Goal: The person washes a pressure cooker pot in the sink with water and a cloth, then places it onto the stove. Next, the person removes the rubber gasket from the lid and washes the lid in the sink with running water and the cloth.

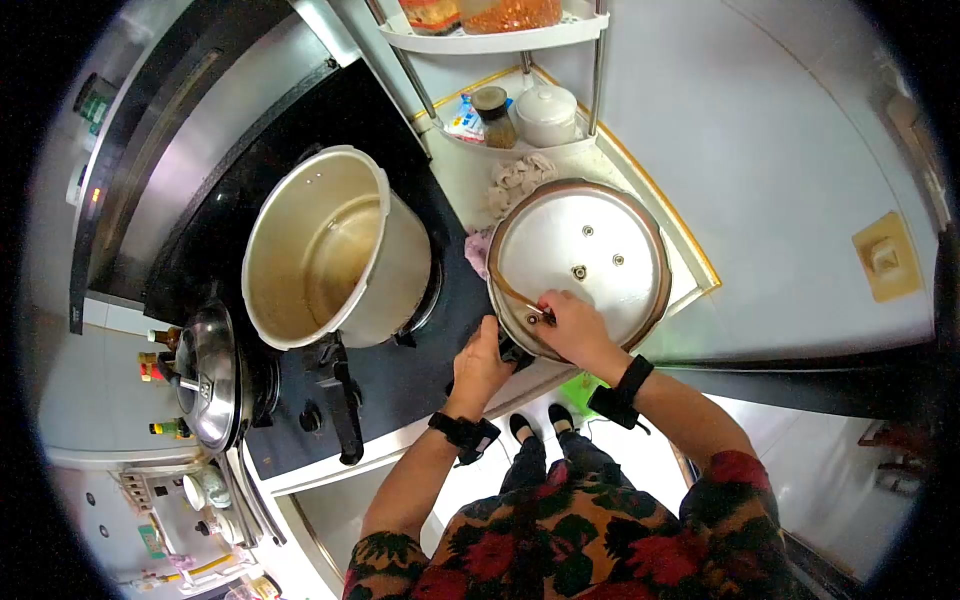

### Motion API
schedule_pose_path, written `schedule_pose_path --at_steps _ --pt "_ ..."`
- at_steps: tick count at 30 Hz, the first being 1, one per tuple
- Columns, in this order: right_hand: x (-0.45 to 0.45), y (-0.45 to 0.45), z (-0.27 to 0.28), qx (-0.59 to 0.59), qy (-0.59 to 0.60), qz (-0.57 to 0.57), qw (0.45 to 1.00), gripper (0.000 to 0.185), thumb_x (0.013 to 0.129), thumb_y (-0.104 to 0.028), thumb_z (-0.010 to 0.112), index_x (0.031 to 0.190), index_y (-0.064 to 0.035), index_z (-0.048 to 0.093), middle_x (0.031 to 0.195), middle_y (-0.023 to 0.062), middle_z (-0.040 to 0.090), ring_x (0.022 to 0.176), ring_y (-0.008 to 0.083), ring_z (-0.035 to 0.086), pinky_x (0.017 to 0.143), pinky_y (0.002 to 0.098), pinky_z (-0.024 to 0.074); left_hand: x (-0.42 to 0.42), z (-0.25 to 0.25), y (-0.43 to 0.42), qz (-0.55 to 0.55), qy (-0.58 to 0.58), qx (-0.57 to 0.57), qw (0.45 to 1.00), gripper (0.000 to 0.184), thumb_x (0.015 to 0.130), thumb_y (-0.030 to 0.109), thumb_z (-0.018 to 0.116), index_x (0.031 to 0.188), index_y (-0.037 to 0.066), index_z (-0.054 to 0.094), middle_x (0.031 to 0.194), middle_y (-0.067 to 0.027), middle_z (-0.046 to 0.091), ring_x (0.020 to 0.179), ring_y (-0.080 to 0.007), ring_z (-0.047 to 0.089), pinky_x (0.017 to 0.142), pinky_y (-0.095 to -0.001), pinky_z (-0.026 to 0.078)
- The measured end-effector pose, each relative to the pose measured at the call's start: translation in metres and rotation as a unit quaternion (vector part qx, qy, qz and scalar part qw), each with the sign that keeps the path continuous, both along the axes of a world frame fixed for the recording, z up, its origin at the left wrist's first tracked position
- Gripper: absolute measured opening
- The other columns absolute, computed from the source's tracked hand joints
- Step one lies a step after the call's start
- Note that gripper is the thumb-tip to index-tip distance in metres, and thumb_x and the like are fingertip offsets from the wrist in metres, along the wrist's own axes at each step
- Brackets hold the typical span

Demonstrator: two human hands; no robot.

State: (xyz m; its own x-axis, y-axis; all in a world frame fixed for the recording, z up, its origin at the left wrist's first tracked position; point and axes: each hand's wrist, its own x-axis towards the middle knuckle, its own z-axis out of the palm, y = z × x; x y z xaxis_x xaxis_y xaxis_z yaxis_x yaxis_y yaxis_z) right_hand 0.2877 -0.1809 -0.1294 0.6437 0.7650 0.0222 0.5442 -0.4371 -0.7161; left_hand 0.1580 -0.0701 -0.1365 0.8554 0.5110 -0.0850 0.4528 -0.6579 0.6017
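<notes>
A pressure cooker lid [630,225] lies with its inner side up on the corner counter, a brownish ring around its rim. My left hand [480,370] is closed around the lid's black handle [515,352] at the near left edge. Over the lid's near part, my right hand [575,328] has its fingers pinched at a thin brownish strip or stick [515,292], beside a small metal fitting [532,320]. I cannot tell exactly what the strip is. The open pressure cooker pot [405,270] stands left of the lid on the stove, its inside stained brown at the bottom.
The black stove top [300,380] carries a lidded wok [210,375] at the left. Behind the lid are a crumpled cloth [520,180], a dark-capped jar [492,115] and a white lidded pot [546,115] on a corner shelf. The pot's long handle [345,410] points toward me.
</notes>
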Motion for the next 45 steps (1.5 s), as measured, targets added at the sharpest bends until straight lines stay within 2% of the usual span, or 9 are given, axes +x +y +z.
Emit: schedule_pose_path --at_steps 15,21,25,26,28,36,40,43,45 --pt "-0.023 -0.004 0.014 -0.046 -0.073 0.073 0.994 0.019 0.068 -0.011 0.053 0.083 -0.0023 0.062 0.084 0.0187 0.056 0.07 0.0364 0.056 0.065 0.0415 0.0471 -0.002 -0.002 0.002 -0.023 -0.041 0.002 0.999 0.041 0.065 0.012 0.067 0.092 0.006 0.037 0.086 -0.0177 0.056 0.085 -0.0358 0.055 0.068 -0.0424 0.046" --pt "0.023 0.02 0.151 0.088 -0.135 -0.052 0.986 0.032 0.071 -0.007 0.049 0.102 -0.0009 0.051 0.084 0.0193 0.057 0.075 0.0345 0.057 0.069 0.04 0.0465 -0.005 -0.007 0.005 -0.032 -0.031 -0.028 0.999 0.043 0.065 0.015 0.067 0.095 0.006 0.038 0.091 -0.0195 0.055 0.088 -0.0361 0.054 0.071 -0.0431 0.045" --pt "0.091 0.054 0.233 0.223 -0.343 -0.03 0.912 0.033 0.072 0.002 0.049 0.103 -0.0059 0.054 0.083 0.018 0.054 0.076 0.0359 0.055 0.067 0.0422 0.0449 -0.01 -0.006 -0.001 -0.002 -0.036 -0.032 0.999 0.07 0.067 0.013 0.066 0.124 0.01 0.027 0.096 -0.0194 0.054 0.09 -0.0374 0.053 0.072 -0.0433 0.046" --pt "0.108 0.065 0.256 0.26 -0.394 -0.036 0.881 0.033 0.072 0.001 0.049 0.104 -0.0066 0.053 0.083 0.0177 0.054 0.077 0.0362 0.055 0.067 0.0423 0.0449 -0.011 -0.021 0.003 -0.032 -0.065 0.003 0.997 0.085 0.067 0.012 0.065 0.134 0.014 0.013 0.099 -0.0198 0.052 0.09 -0.0386 0.053 0.073 -0.0438 0.046" --pt "0.134 0.09 0.301 0.303 -0.428 -0.087 0.847 0.032 0.072 0.001 0.05 0.103 -0.0068 0.053 0.085 0.0173 0.055 0.076 0.0367 0.055 0.067 0.0429 0.045 -0.015 0.018 0.0 -0.062 -0.027 -0.005 0.998 0.086 0.065 0.013 0.068 0.134 0.017 0.016 0.099 -0.0192 0.05 0.088 -0.0361 0.054 0.069 -0.0407 0.048" --pt "0.214 0.184 0.405 0.152 -0.662 -0.108 0.726 0.023 0.074 -0.012 0.051 0.093 -0.0101 0.064 0.088 0.0184 0.057 0.083 0.0323 0.055 0.07 0.043 0.0463 -0.009 0.011 0.002 -0.101 -0.023 0.059 0.993 0.073 0.063 0.012 0.069 0.126 0.018 0.033 0.095 -0.0136 0.05 0.079 -0.0331 0.057 0.063 -0.0381 0.049" --pt "0.285 0.233 0.412 0.125 -0.498 -0.108 0.852 0.025 0.078 -0.013 0.047 0.095 -0.0186 0.065 0.101 0.0162 0.057 0.083 0.0352 0.058 0.075 0.0393 0.0458 -0.01 0.002 0.005 -0.081 -0.084 0.014 0.993 0.074 0.063 0.006 0.066 0.126 0.018 0.03 0.098 -0.015 0.049 0.082 -0.0344 0.056 0.066 -0.039 0.049" --pt "0.305 0.23 0.42 0.141 -0.496 -0.009 0.857 0.024 0.081 -0.021 0.046 0.097 -0.0166 0.063 0.108 0.0136 0.056 0.091 0.0298 0.057 0.08 0.0341 0.0442 -0.012 0.026 0.003 -0.056 -0.046 -0.012 0.997 0.082 0.062 0.006 0.066 0.131 0.017 0.023 0.099 -0.016 0.051 0.086 -0.0345 0.055 0.068 -0.0392 0.049" --pt "0.275 0.219 0.427 0.203 -0.43 -0.052 0.878 0.024 0.069 -0.011 0.048 0.083 -0.0106 0.068 0.082 0.017 0.062 0.078 0.0297 0.061 0.073 0.0342 0.0477 -0.011 0.017 0.002 -0.032 -0.052 -0.048 0.997 0.086 0.062 0.009 0.067 0.133 0.016 0.019 0.103 -0.0174 0.051 0.091 -0.0348 0.054 0.073 -0.0384 0.047"
